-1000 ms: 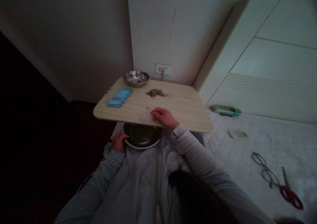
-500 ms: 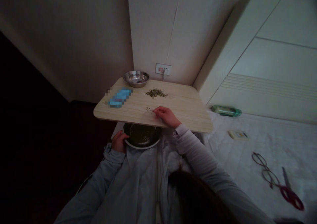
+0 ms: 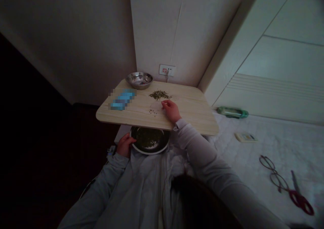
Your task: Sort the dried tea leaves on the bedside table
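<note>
My left hand [image 3: 125, 145] grips the left rim of a dark, white-rimmed dish [image 3: 162, 148] on my lap, with the thumb over its edge. Small greenish grains lie inside it, and the table edge hides its far side. Over the table, my right hand [image 3: 171, 110] is closed in a pinch. A faint, see-through flat piece [image 3: 155, 105] extends left from its fingertips; its exact kind is unclear. Just beyond lies a loose pile of green grains [image 3: 160, 94], and several separate grains [image 3: 152, 112] are scattered nearer me.
A steel bowl [image 3: 139, 84] and a blurred-out blue item [image 3: 123, 99] stand on the wooden table [image 3: 194, 117]. To the right, a green bottle [image 3: 232, 112], a small pale box [image 3: 245, 137], eyeglasses [image 3: 273, 174] and red-handled scissors [image 3: 300, 198] lie on the bed.
My right hand has moved slightly farther from me, toward the pile. More separate grains show near the table's front. The dish and my left hand have shifted a little right.
</note>
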{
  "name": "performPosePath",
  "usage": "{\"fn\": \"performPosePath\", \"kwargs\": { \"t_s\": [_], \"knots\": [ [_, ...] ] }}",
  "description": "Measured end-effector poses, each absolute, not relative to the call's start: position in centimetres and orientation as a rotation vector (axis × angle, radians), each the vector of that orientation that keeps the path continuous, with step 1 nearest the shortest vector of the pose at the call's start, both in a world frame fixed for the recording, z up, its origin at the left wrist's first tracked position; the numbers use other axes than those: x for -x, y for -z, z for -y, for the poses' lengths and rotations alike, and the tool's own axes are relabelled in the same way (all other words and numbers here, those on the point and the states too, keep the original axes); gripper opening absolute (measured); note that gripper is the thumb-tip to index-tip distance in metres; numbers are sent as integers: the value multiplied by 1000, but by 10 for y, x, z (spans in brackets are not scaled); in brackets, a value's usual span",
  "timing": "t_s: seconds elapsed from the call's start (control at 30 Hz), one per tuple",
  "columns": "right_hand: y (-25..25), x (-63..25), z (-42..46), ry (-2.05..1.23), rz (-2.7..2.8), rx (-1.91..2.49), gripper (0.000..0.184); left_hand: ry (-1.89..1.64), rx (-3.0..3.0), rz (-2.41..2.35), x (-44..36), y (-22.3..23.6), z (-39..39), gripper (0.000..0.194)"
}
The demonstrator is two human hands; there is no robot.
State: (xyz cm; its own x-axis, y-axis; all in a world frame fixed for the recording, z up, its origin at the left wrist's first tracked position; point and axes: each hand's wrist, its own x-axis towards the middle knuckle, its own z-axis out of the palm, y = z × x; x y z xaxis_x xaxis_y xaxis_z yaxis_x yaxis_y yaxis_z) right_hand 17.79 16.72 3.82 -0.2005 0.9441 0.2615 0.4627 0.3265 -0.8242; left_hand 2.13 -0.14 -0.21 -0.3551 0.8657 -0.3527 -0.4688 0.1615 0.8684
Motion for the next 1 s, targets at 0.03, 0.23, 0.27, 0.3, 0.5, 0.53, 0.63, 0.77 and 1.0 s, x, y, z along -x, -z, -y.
{"fn": "performPosePath", "kwargs": {
  "t_s": [0.03, 0.23, 0.27, 0.3, 0.5, 0.53, 0.63, 0.77, 1.0],
  "knots": [
    [-38, -177, -168, -764, 1810, 1253, 33, -1482, -437, -1285, -21, 2, 2, 13],
    [-36, -176, -166, -751, 1892, 1249, 30, -1503, -427, -1291, -21, 4, 1, 14],
    [-36, -177, -164, -754, 1911, 1240, 29, -1505, -425, -1284, -21, 5, 1, 14],
    [-37, -177, -163, -759, 1929, 1226, 29, -1506, -423, -1277, -20, 5, 1, 15],
    [-37, -179, -162, -807, 1913, 1184, 29, -1519, -453, -1298, -21, 3, 2, 10],
    [-37, -179, -162, -806, 1903, 1192, 29, -1522, -456, -1306, -21, 1, 2, 9],
    [-37, -179, -162, -793, 1910, 1197, 29, -1526, -445, -1318, -23, -2, 2, 9],
    [-38, -179, -159, -781, 1959, 1177, 28, -1535, -409, -1317, -23, -3, 2, 9],
    [-43, -178, -145, -872, 2002, 1143, 29, -1543, -390, -1313, -22, -1, 2, 9]
  ]
}}
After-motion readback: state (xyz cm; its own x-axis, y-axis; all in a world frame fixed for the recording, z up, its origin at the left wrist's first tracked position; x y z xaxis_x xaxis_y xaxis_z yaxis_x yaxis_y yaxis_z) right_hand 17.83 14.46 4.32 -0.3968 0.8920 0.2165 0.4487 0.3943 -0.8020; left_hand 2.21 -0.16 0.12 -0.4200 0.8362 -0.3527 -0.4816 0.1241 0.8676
